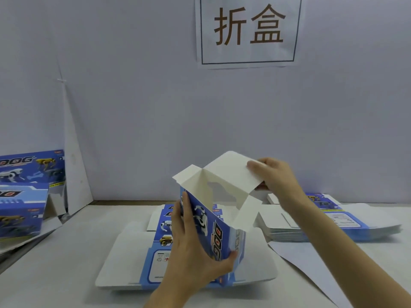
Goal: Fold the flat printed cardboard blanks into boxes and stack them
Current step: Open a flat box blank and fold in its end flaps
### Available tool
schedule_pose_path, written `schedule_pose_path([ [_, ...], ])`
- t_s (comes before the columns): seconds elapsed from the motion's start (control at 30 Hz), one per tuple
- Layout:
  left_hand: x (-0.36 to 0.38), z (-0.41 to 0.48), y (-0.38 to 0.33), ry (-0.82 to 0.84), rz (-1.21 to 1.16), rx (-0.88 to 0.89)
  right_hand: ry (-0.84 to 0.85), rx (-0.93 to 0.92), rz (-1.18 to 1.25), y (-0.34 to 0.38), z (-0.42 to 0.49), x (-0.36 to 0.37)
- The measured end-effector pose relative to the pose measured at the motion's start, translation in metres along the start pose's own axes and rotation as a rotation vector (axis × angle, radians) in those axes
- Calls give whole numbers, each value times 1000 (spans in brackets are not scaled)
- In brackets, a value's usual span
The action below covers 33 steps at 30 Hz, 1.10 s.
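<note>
Mid-fold on this one, I'd say: the left hand is wrapped round the lower body of the blue printed cardboard box, thumb on 1 side and fingers on the other, holding it upright just above a flat blue-and-white cardboard blank lying on the white table. The tube looks squared up, with the top end open. The right hand pinches the big white lid flap, smooth matte board with rounded corners. 2 small side flaps stick out. The next move probably needs those tucked in first, then the lid bent along its crease. Further back: a fanned stack of flat blanks on the right, finished blue boxes piled on the left, and a paper wall sign.
</note>
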State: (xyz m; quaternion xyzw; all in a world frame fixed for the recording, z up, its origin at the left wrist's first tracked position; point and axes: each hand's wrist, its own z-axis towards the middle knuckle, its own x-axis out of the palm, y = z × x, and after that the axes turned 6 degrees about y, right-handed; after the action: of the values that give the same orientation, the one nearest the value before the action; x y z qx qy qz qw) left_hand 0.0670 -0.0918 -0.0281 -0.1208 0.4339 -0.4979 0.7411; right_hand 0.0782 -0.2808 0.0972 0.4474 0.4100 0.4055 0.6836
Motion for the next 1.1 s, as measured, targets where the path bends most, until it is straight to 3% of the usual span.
schedule_pose_path([
  [0.27, 1, 1, 0, 5, -9, -57, -122, -635, -643, 13, 4, -3],
  [0.33, 2, 0, 2, 8, 4, -75, -125, -593, -539, 17, 3, 1],
  [0.47, 4, 0, 3, 3, 12, -84, -37, -195, 107, 39, -5, 13],
  [0.57, 3, 0, 4, 6, -4, -89, 113, 25, 292, 58, -11, 22],
  [0.63, 2, 1, 3, 5, -14, -87, 162, 25, 184, 64, -11, 26],
  [0.7, 2, 1, 2, 2, -9, -95, 81, -132, -109, 63, -10, 31],
  [0.77, 2, 2, -1, 6, -4, -103, -9, -282, -255, 62, -15, 37],
  [1.1, 1, 3, -1, 2, -16, -93, -109, -384, -341, 65, -18, 58],
])
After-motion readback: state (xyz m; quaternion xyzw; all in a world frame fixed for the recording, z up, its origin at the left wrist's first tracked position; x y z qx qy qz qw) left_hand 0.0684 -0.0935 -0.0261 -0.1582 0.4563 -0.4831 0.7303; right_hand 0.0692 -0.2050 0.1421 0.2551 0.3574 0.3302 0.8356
